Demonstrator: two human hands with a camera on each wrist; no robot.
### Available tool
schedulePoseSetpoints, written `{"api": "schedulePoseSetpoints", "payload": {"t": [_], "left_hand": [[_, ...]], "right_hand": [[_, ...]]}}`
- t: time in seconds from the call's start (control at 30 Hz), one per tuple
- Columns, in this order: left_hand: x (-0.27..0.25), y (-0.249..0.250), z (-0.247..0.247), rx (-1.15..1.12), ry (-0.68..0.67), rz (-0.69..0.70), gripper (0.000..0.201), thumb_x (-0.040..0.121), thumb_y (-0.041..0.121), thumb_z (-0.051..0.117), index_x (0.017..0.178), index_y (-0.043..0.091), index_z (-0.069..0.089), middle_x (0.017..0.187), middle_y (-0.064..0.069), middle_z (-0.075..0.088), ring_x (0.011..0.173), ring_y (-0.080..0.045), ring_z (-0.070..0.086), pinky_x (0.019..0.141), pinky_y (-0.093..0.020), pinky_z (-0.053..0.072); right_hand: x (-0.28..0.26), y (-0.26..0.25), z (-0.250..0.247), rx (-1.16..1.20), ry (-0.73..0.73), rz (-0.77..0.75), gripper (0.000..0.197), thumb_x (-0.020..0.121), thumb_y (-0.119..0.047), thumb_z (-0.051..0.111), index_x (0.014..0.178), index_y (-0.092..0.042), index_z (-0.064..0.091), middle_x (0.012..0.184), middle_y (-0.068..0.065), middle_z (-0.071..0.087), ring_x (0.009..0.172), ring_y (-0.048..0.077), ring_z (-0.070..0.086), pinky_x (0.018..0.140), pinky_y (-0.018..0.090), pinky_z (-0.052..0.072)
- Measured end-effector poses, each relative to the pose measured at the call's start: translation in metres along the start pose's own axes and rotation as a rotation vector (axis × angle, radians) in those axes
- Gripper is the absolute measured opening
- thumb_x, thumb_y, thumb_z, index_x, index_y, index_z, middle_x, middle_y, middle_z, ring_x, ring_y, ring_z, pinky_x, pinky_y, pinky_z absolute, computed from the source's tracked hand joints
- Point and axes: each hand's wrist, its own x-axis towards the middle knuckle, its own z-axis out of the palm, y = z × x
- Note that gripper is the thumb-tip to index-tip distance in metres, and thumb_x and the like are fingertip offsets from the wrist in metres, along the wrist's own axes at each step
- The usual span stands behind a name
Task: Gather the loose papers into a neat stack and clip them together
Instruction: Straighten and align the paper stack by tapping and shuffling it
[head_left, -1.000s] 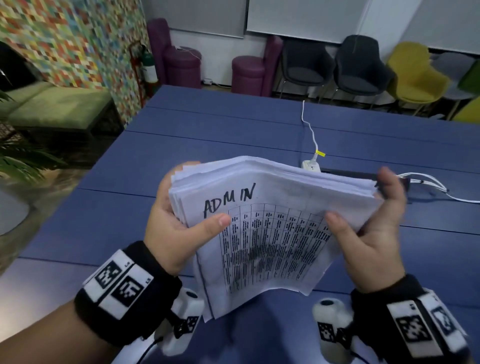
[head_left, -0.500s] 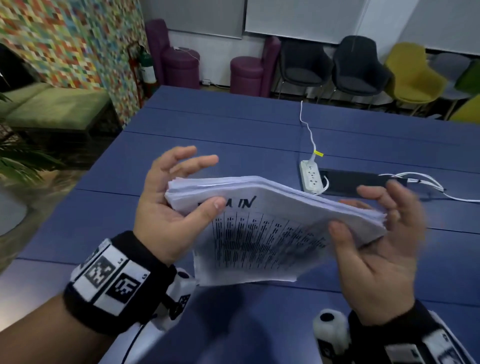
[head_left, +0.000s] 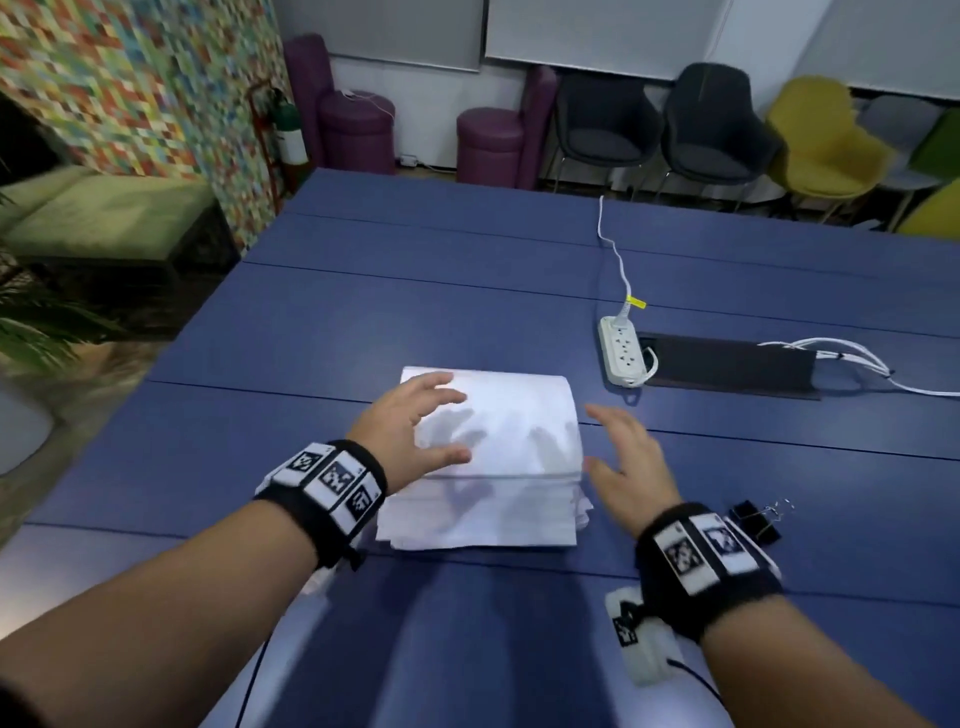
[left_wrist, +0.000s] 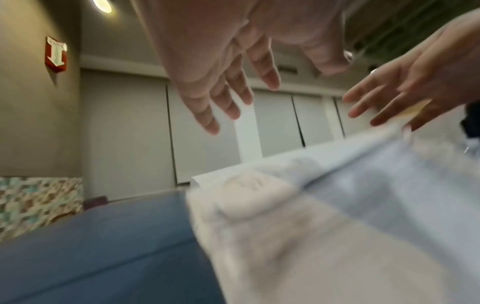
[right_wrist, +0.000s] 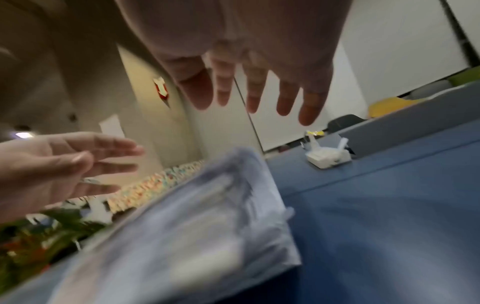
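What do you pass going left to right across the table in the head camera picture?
Left hand → papers → right hand → binder clips

One paper stack (head_left: 498, 457); two binder clips (head_left: 758, 519); two hands (head_left: 410, 431); one power strip (head_left: 622, 351)

Both forearms bare, no sleeves in view.

Left hand (head_left: 410, 431): thick black fabric wristband (head_left: 332, 499), fuzzy texture, carrying a row of three white square tiles printed with black pixel-pattern markers. Thin black cable (head_left: 254, 670) trails from its underside toward 6 o'clock.

Right hand (head_left: 631, 467): matching black fabric wristband (head_left: 706, 569) with white marker tiles. White plastic camera module (head_left: 641, 642) hangs below it at 7 o'clock, one small black-and-white marker on its face, thin black lead running out.
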Motion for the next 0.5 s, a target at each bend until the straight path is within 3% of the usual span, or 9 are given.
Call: {"api": "schedulePoseSetpoints", "payload": {"t": [0.07,0.13,0.2,0.27,0.37,0.43,0.5], "left_hand": [[0.016,-0.023,0.007,0.145,-0.2,-0.162,0.084,0.059,0.054,0.073,0.134,0.035,0.04,0.151,0.008,0.028,0.139,-0.016,0.029,0.116,-0.032,0.021],[0.031,-0.038,0.012,0.227,-0.295,-0.25,0.093,0.056,0.056,0.063,0.14,0.039,0.026,0.156,0.0,0.019,0.142,-0.023,0.023,0.117,-0.034,0.02],[0.044,-0.05,0.017,0.309,-0.365,-0.279,0.096,0.053,0.056,0.058,0.141,0.041,0.022,0.156,-0.002,0.017,0.142,-0.026,0.023,0.116,-0.035,0.019],[0.057,-0.059,0.02,0.382,-0.425,-0.267,0.105,0.045,0.065,0.061,0.14,0.044,0.019,0.156,0.0,0.018,0.141,-0.026,0.023,0.116,-0.039,0.02],[0.079,-0.069,0.019,0.491,-0.458,-0.214,0.122,0.026,0.081,0.06,0.134,0.052,0.013,0.151,0.007,0.026,0.135,-0.026,0.031,0.11,-0.048,0.031],[0.091,-0.07,0.016,0.516,-0.468,-0.196,0.12,0.022,0.08,0.061,0.129,0.055,0.013,0.142,0.013,0.034,0.124,-0.025,0.04,0.101,-0.049,0.039],[0.099,-0.071,0.011,0.519,-0.476,-0.178,0.109,0.026,0.072,0.063,0.124,0.058,0.016,0.133,0.017,0.039,0.115,-0.024,0.043,0.096,-0.048,0.043]], "right_hand": [[0.022,0.016,0.013,-0.078,-0.193,0.096,0.067,0.076,-0.005,0.046,0.14,-0.025,0.037,0.15,0.008,0.031,0.138,0.028,0.03,0.115,0.038,0.022],[0.042,0.023,0.022,-0.098,-0.336,0.13,0.076,0.075,0.001,0.044,0.143,-0.03,0.029,0.155,0.007,0.022,0.14,0.027,0.028,0.115,0.036,0.025],[0.059,0.022,0.03,-0.093,-0.423,0.14,0.078,0.076,0.005,0.043,0.145,-0.027,0.024,0.155,0.005,0.021,0.14,0.022,0.029,0.112,0.03,0.028],[0.076,0.02,0.036,-0.09,-0.392,0.178,0.071,0.079,0.002,0.046,0.144,-0.02,0.026,0.151,0.007,0.031,0.134,0.024,0.039,0.106,0.029,0.035],[0.107,0.025,0.039,-0.07,-0.21,0.304,0.063,0.079,-0.01,0.061,0.136,-0.013,0.032,0.137,0.014,0.047,0.118,0.032,0.052,0.093,0.032,0.041],[0.127,0.031,0.041,-0.047,-0.181,0.34,0.085,0.072,-0.016,0.074,0.141,-0.013,0.024,0.143,0.01,0.041,0.125,0.031,0.048,0.098,0.034,0.039],[0.147,0.035,0.044,0.042,-0.21,0.296,0.116,0.056,-0.02,0.085,0.146,-0.021,0.01,0.151,0.004,0.03,0.135,0.029,0.038,0.107,0.04,0.036]]}}
